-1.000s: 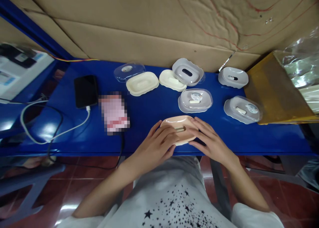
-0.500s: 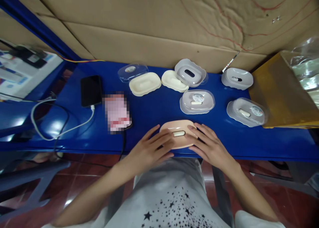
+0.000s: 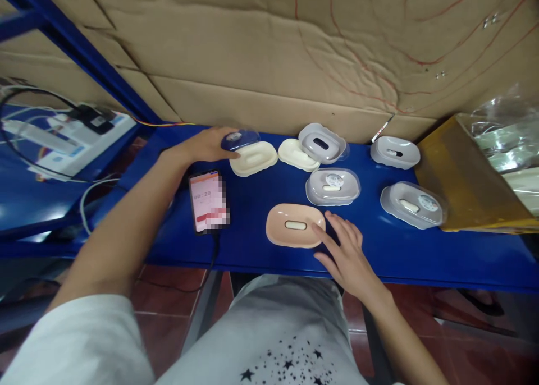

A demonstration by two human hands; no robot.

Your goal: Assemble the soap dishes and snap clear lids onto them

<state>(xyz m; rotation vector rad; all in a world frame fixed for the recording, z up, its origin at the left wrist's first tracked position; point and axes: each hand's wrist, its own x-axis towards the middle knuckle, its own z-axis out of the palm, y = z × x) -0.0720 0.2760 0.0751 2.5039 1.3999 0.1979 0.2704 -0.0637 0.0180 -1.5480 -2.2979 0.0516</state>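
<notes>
A peach soap dish point(image 3: 275, 233) with a pale oblong insert in its middle lies near the table's front edge. Around its right end is my right hand point(image 3: 347, 250), fingers spread, the index fingertip over the dish. My left hand point(image 3: 208, 143) has its thumb and fingers around the left end of a clear plastic lid point(image 3: 248, 140) with a round sticker. Part of that lid is hidden by my fingers. Just in front of the lid lies a cream dish point(image 3: 255, 159), close to my thumb.
Another cream dish point(image 3: 290, 152) sits partly under a grey dish point(image 3: 314, 138). Lidded grey dishes point(image 3: 332, 188) point(image 3: 410, 208) and a grey dish point(image 3: 394, 152) stand to the right. A cardboard box point(image 3: 475, 183), a phone point(image 3: 206, 205) on a cable and a power strip point(image 3: 113, 132) flank them.
My left hand has left the peach dish and moved up and left to the clear lid. My right hand stays by the dish's right end. The view has shifted slightly.
</notes>
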